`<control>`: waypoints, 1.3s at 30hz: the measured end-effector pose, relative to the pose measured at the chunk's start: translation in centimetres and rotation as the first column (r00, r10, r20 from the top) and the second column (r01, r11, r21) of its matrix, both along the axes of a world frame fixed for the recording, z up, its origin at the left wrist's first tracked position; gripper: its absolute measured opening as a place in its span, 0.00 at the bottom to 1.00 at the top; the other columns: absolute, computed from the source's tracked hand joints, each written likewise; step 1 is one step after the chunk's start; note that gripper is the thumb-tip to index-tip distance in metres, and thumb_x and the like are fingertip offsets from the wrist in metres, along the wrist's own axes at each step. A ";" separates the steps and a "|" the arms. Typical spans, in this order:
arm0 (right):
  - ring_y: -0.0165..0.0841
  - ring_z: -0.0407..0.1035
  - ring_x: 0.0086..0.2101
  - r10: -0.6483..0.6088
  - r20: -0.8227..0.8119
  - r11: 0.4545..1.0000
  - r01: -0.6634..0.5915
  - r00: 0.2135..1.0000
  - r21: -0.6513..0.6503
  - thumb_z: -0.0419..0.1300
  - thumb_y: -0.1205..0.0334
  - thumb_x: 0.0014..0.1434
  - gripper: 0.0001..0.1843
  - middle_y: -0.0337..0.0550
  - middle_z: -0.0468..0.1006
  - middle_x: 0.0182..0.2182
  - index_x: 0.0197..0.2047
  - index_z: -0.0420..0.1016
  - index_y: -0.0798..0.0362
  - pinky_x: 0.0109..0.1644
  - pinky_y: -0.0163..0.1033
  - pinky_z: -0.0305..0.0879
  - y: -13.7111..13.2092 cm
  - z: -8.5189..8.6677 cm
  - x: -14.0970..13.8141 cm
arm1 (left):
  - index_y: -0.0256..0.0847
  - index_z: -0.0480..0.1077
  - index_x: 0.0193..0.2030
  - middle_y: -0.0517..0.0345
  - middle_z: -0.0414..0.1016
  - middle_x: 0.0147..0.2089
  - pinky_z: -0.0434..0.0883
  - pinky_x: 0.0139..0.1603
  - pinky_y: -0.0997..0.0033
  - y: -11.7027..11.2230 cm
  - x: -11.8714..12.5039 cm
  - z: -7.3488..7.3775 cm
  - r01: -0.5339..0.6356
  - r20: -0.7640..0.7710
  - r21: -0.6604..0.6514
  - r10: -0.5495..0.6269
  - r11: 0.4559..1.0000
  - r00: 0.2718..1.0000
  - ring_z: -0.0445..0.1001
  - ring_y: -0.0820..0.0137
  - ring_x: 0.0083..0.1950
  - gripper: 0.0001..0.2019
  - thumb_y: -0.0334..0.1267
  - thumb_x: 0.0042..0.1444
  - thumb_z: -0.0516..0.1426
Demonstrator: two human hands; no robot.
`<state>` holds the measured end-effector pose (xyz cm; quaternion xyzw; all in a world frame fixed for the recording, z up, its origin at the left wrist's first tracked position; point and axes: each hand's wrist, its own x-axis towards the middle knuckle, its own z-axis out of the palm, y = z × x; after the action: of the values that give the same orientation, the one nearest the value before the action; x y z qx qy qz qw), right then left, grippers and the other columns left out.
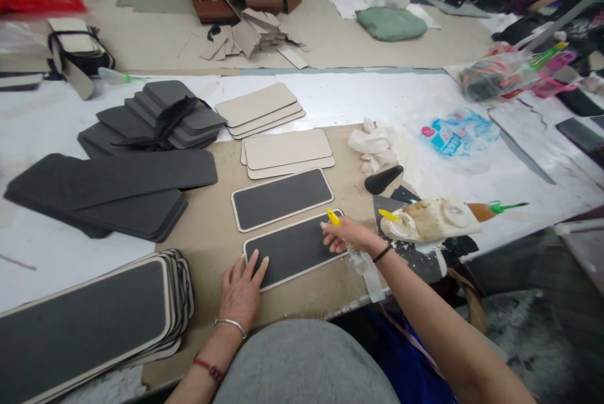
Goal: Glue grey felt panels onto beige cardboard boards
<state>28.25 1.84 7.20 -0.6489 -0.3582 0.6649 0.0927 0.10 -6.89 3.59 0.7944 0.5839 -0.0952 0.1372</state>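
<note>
l hand (243,287): fingers loosely spread, nothing gripped, tips pressing on the l end of the near dark panel (290,256). r hand (346,234): fingers curled round a yellow tool (333,216), held over the same panel's r end; tool's working end hidden, can't tell if it touches. near panel lies flat on the brown board (207,228), right in front of the person, r end angled a bit away; dk grey face, pale border, rounded corners. 2nd dark panel (283,199) just beyond, same look, approx parallel. beige panels (290,149) w/ thin dk edges past that. stack of bordered panels (89,328) at lower l. off-white container (434,220) w/ white smears to the r.
</note>
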 end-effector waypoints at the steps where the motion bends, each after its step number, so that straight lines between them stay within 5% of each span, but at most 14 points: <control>1: 0.28 0.70 0.21 -0.061 -0.124 0.996 0.052 0.990 -0.077 0.55 0.51 0.58 0.16 0.45 0.76 0.25 0.34 0.66 0.57 0.24 0.31 0.68 0.0 -0.5 -0.3 | 0.53 0.60 0.58 0.57 0.57 0.64 0.60 0.55 0.51 0.0 0.0 0.1 -0.002 -0.002 -0.003 0.002 1.000 1.000 0.56 0.55 0.62 0.28 0.24 0.53 0.45; 3: 0.30 0.72 0.24 -0.176 -0.242 0.973 0.131 0.954 -0.192 0.54 0.52 0.59 0.15 0.44 0.76 0.26 0.38 0.66 0.57 0.26 0.34 0.71 0.2 -1.4 -0.6 | 0.52 0.60 0.58 0.58 0.57 0.64 0.60 0.55 0.51 0.1 0.1 0.2 0.000 -0.010 -0.009 0.000 1.000 1.000 0.56 0.54 0.62 0.28 0.24 0.53 0.45; 8: 0.31 0.73 0.25 -0.340 -0.229 0.910 0.259 0.912 -0.323 0.48 0.53 0.63 0.14 0.43 0.76 0.25 0.39 0.65 0.56 0.28 0.37 0.72 0.8 -3.4 0.4 | 0.52 0.59 0.59 0.58 0.56 0.64 0.59 0.56 0.51 0.0 0.0 0.3 0.009 -0.018 -0.011 -0.009 1.000 1.000 0.56 0.55 0.62 0.27 0.24 0.54 0.45; 18: 0.33 0.74 0.26 -0.380 -0.267 0.885 0.264 0.885 -0.383 0.48 0.53 0.63 0.14 0.43 0.76 0.26 0.39 0.65 0.56 0.29 0.38 0.71 1.0 -4.6 1.2 | 0.52 0.60 0.58 0.57 0.57 0.63 0.58 0.57 0.50 0.1 -0.1 0.3 -0.001 0.030 -0.015 0.001 1.000 1.000 0.56 0.54 0.62 0.27 0.25 0.52 0.48; 24: 0.31 0.73 0.24 -0.390 -0.251 0.890 0.293 0.886 -0.348 0.48 0.54 0.63 0.14 0.42 0.76 0.24 0.36 0.65 0.57 0.28 0.38 0.71 0.7 -3.7 0.7 | 0.52 0.60 0.58 0.57 0.58 0.63 0.57 0.57 0.50 0.0 0.0 0.4 -0.019 0.031 -0.003 0.019 1.000 0.999 0.56 0.55 0.62 0.29 0.23 0.51 0.46; 29: 0.26 0.70 0.21 -0.421 -0.249 0.900 0.366 0.872 -0.238 0.51 0.56 0.62 0.12 0.40 0.74 0.22 0.34 0.66 0.57 0.23 0.30 0.67 1.7 -1.7 0.8 | 0.55 0.63 0.56 0.59 0.61 0.62 0.60 0.57 0.52 0.2 -0.2 0.4 -0.095 0.129 -0.067 0.103 0.993 0.986 0.57 0.59 0.61 0.31 0.20 0.48 0.47; 32: 0.24 0.66 0.18 -0.363 -0.182 0.932 0.358 0.914 -0.061 0.53 0.57 0.60 0.11 0.38 0.72 0.20 0.32 0.66 0.56 0.20 0.27 0.62 3.4 -0.7 1.2 | 0.52 0.64 0.55 0.57 0.63 0.60 0.62 0.56 0.56 0.6 -0.6 -0.3 -0.183 0.258 -0.030 0.185 0.983 0.948 0.62 0.62 0.58 0.28 0.23 0.49 0.46; 36: 0.26 0.62 0.15 -0.234 0.179 0.946 0.182 0.956 0.267 0.50 0.59 0.59 0.15 0.37 0.67 0.14 0.23 0.61 0.53 0.18 0.29 0.57 6.4 -0.8 1.6 | 0.37 0.64 0.56 0.46 0.66 0.57 0.63 0.58 0.64 3.7 -1.4 -2.5 -0.371 0.468 0.005 0.326 0.929 0.821 0.64 0.65 0.58 0.22 0.34 0.55 0.45; 39: 0.34 0.69 0.20 -0.128 0.506 0.907 -0.106 0.853 0.408 0.52 0.63 0.55 0.10 0.42 0.71 0.18 0.22 0.62 0.51 0.24 0.35 0.62 8.9 -2.1 1.6 | 0.35 0.67 0.52 0.44 0.69 0.54 0.64 0.57 0.66 8.4 -1.9 -3.7 -0.556 0.538 -0.019 0.477 0.831 0.695 0.66 0.64 0.56 0.21 0.34 0.52 0.47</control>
<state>29.89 10.77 5.12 -0.7709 -0.5006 0.3703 0.1338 -1.80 1.50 -0.06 0.6005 0.7291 0.2091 0.2530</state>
